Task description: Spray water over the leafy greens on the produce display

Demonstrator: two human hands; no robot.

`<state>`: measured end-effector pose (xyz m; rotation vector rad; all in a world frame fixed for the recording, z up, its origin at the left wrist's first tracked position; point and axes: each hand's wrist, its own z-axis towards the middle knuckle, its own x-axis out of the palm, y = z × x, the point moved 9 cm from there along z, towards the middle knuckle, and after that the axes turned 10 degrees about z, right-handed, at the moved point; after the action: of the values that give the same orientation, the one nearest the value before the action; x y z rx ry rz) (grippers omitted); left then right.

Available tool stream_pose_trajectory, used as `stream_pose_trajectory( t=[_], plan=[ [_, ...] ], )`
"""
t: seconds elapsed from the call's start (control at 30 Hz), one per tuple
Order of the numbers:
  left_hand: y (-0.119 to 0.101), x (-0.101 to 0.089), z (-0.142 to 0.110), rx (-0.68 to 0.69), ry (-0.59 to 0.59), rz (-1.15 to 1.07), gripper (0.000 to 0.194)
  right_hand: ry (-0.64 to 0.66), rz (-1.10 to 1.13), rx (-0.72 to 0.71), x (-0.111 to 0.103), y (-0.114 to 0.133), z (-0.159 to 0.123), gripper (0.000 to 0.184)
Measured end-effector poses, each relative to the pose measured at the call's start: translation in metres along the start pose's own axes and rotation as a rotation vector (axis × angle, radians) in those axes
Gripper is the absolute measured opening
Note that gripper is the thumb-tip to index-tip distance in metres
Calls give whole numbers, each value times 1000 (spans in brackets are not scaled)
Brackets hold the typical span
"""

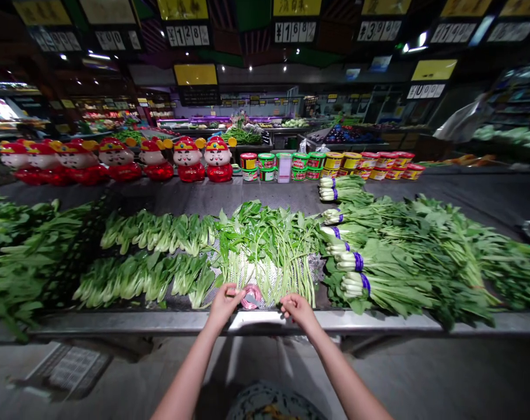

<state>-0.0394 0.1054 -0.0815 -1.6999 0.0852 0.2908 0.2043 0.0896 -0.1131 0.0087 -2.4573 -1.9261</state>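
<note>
My left hand [223,304] and my right hand [297,309] hover at the front edge of a steel-rimmed vegetable display. Between them lies a pink roll of tape or twine [251,296] with a small grey item [253,301] across it, on a perforated mat. The fingers of both hands are pinched, but anything thin in them is too small to tell. Just beyond my hands is a loose pile of long-stemmed leafy greens [265,251]. Bunches of bok choy [151,274] lie to the left.
Purple-banded bunches of greens [379,274] fill the right side. Red fortune-figure ornaments [188,160] and red-and-green lidded tubs [317,163] stand along the back of the stall. Price signs hang overhead, and more produce stalls stand beyond. The steel counter edge [335,322] runs below my hands.
</note>
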Motion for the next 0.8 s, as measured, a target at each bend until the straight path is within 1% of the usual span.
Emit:
stream_pose_trajectory(
  t=[0.07, 0.13, 0.2, 0.33, 0.43, 0.5, 0.57, 0.63, 0.67, 0.7, 0.73, 0.8],
  plan=[
    [13, 11, 0, -67, 44, -109, 53, 21, -18, 28, 2, -14, 1, 31],
    [15, 18, 0, -84, 65, -177, 52, 33, -28, 33, 2, -18, 3, 29],
    [11, 19, 2, -53, 83, -170, 50, 35, -30, 22, 1, -19, 6, 27],
    [-1, 22, 8, 54, 114, -121, 41, 40, -45, -39, 4, -18, 13, 21],
    [-7, 28, 15, 22, 120, -172, 40, 55, -70, -95, 11, -14, 20, 17],
    [-16, 34, 20, -31, 129, -236, 42, 63, -102, -164, 17, -2, 23, 22],
    [-31, 39, 24, -65, 153, -287, 43, 86, -150, -279, 25, 19, 23, 41],
    [-51, 44, 24, -76, 199, -307, 40, 147, -200, -408, 39, 45, 19, 64],
    [-61, 47, 22, -78, 228, -311, 38, 194, -215, -452, 48, 57, 15, 68],
    [-70, 49, 20, -83, 260, -319, 36, 217, -213, -488, 55, 68, 12, 68],
    [-78, 51, 18, -92, 284, -325, 34, 231, -211, -517, 61, 78, 10, 65],
    [-89, 51, 13, -118, 295, -344, 30, 242, -184, -539, 69, 93, 5, 47]
  ],
)
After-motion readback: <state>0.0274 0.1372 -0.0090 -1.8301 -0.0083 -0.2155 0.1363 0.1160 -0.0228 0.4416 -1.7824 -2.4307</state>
